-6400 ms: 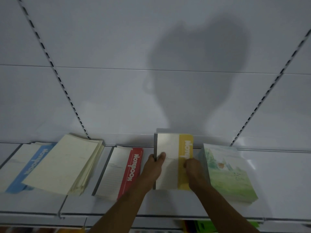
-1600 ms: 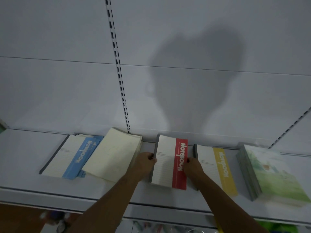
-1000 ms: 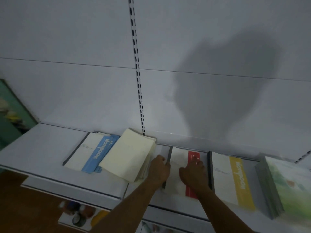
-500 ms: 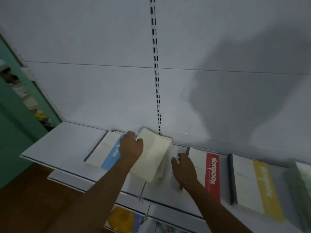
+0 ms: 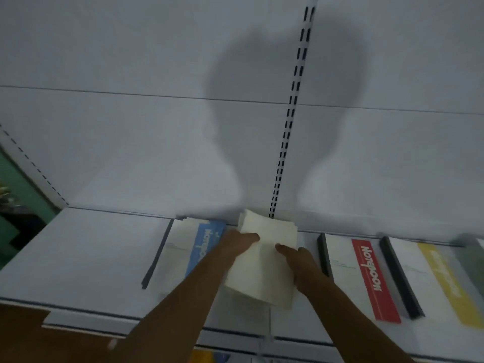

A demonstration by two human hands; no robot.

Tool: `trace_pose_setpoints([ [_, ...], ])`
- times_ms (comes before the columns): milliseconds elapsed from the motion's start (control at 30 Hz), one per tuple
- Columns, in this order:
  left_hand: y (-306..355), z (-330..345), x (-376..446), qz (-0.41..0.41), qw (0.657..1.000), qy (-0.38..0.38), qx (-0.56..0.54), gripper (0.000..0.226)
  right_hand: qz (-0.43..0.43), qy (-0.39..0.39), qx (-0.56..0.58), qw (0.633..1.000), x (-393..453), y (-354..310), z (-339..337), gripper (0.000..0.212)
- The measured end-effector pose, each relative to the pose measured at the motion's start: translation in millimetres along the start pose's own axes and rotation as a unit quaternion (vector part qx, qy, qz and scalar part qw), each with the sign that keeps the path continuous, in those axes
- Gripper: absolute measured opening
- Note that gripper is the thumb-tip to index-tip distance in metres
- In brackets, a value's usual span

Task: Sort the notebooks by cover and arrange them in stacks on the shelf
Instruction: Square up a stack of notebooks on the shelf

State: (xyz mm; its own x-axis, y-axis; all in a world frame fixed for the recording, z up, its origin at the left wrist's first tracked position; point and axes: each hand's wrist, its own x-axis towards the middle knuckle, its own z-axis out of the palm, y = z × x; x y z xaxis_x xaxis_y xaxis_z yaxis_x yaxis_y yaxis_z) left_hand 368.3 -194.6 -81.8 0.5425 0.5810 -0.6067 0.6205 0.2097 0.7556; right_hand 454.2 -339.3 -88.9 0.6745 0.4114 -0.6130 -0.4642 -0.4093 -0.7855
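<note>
A stack of plain cream notebooks [image 5: 264, 265] lies on the white shelf [image 5: 78, 255], partly over the blue-band notebook stack [image 5: 193, 247]. My left hand [image 5: 235, 244] grips the cream stack's left edge, thumb on top. My right hand [image 5: 301, 263] holds its right edge, fingers on the cover. To the right lie the red-band notebook stack [image 5: 364, 276] and the yellow-band notebook stack [image 5: 440, 279]. A green-cover stack [image 5: 471, 255] shows only at the frame's right edge.
A white back panel with a slotted upright [image 5: 288, 121] rises behind the shelf. The shelf's left part is bare white. A green wall [image 5: 15, 189] stands at far left. A lower shelf edge [image 5: 235, 334] shows below, with coloured items under it.
The view has swung left. Both hands left the red-band stack and moved left onto the cream stack, which they now hold by its two side edges.
</note>
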Motion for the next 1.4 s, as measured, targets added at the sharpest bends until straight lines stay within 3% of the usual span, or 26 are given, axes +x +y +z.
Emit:
trace_pose_setpoints([
  [67,1,-4,4,-0.013,0.999,-0.029,-0.027,0.083,0.001,0.007,-0.001,1.000,-1,3,3,0.058],
  [200,3,-11,12,-0.028,0.995,-0.070,-0.069,0.058,0.009,0.010,0.004,1.000,-1,3,6,0.041],
  [300,-1,-10,12,-0.038,0.992,-0.069,-0.098,0.052,0.027,0.003,0.021,0.999,-1,1,4,0.022],
  [533,-11,-10,-3,-0.049,0.982,-0.114,-0.142,0.049,0.021,-0.019,0.035,0.999,-7,5,-5,0.018],
  [667,-1,-17,-24,0.057,0.973,-0.155,-0.160,0.035,-0.095,-0.065,0.076,0.990,-12,-5,-18,0.052],
  [767,7,-29,-32,0.179,0.961,-0.163,-0.133,0.068,-0.241,-0.083,0.008,0.967,-8,-17,-35,0.080],
  [833,4,-35,-32,0.229,0.956,-0.154,-0.103,0.094,-0.285,-0.088,-0.047,0.953,-8,-17,-44,0.104],
  [1000,-24,-40,-42,0.271,0.952,-0.144,-0.020,0.106,-0.371,-0.073,-0.131,0.917,-18,0,-49,0.100],
  [1100,-32,-41,-45,0.283,0.944,-0.162,0.044,0.112,-0.362,-0.127,-0.126,0.915,-21,13,-50,0.118],
  [1200,-42,-45,-47,0.265,0.941,-0.189,0.087,0.103,-0.367,-0.179,-0.168,0.897,-23,19,-49,0.113],
  [1300,-41,-42,-49,0.260,0.944,-0.180,0.096,0.100,-0.330,-0.184,-0.106,0.920,-24,18,-43,0.104],
  [1400,-39,-30,-45,0.246,0.959,-0.142,0.003,0.107,-0.290,-0.184,-0.026,0.939,-26,16,-38,0.097],
])
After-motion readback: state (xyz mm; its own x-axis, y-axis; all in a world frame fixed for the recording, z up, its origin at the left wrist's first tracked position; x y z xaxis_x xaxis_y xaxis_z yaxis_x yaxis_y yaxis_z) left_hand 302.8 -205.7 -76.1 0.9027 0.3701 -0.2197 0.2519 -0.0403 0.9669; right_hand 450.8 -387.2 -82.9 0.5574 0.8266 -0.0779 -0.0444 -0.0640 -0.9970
